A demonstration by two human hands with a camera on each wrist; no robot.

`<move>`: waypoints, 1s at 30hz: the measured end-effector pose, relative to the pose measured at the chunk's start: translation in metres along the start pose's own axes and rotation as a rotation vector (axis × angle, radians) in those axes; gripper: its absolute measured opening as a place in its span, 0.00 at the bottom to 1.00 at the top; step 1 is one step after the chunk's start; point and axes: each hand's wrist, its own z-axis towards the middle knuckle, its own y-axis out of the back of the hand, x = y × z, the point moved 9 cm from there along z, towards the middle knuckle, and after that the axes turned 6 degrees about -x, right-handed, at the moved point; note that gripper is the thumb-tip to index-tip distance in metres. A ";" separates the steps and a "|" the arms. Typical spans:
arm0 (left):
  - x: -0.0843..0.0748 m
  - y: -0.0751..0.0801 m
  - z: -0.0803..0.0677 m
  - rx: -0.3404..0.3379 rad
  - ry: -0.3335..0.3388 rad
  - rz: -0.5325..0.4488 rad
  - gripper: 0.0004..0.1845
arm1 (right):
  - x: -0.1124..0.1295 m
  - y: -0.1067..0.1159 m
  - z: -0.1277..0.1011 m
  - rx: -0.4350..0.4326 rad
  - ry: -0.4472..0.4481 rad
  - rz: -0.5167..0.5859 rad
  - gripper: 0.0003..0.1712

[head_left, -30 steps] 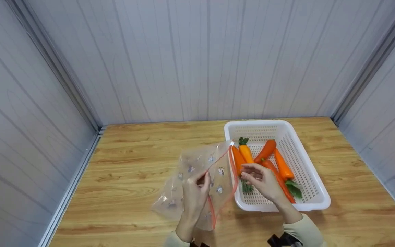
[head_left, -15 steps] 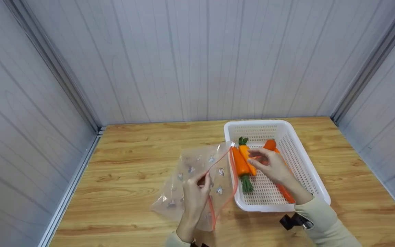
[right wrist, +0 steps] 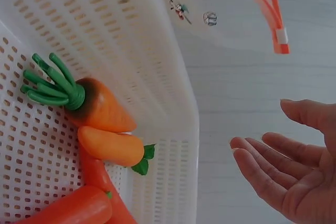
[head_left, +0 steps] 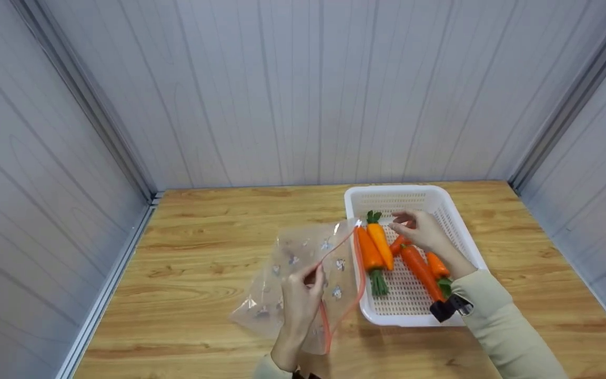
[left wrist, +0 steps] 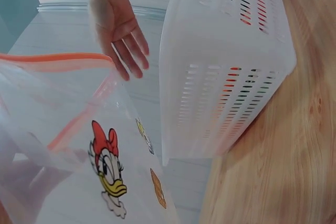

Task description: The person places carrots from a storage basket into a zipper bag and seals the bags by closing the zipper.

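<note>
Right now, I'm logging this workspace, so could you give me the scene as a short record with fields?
left hand: pinches the bag near its opening
right hand: over the basket, holding nothing
bag: see-through, cartoon-printed, orange-trimmed, mouth open
basket: white, perforated
basket contents: carrot with green stalks, other orange and red vegetables
surface: wood-grain table

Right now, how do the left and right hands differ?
The left hand pinches the clear bag by its edge; the right hand holds nothing. The left hand is outside the basket; the right hand hovers over it. The left hand's fingers are curled; the right hand's are loose. Both come from pale sleeves.
</note>
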 end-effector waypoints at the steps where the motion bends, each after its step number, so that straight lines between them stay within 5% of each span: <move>1: 0.000 0.000 0.000 0.000 0.005 0.003 0.06 | -0.004 -0.001 0.003 0.006 -0.012 -0.007 0.23; 20: 0.001 0.000 0.004 -0.011 0.020 0.016 0.07 | -0.073 -0.036 0.050 0.093 -0.240 0.019 0.28; 30: 0.002 0.002 0.004 -0.013 0.015 0.008 0.07 | -0.105 -0.055 0.043 0.124 -0.504 0.193 0.34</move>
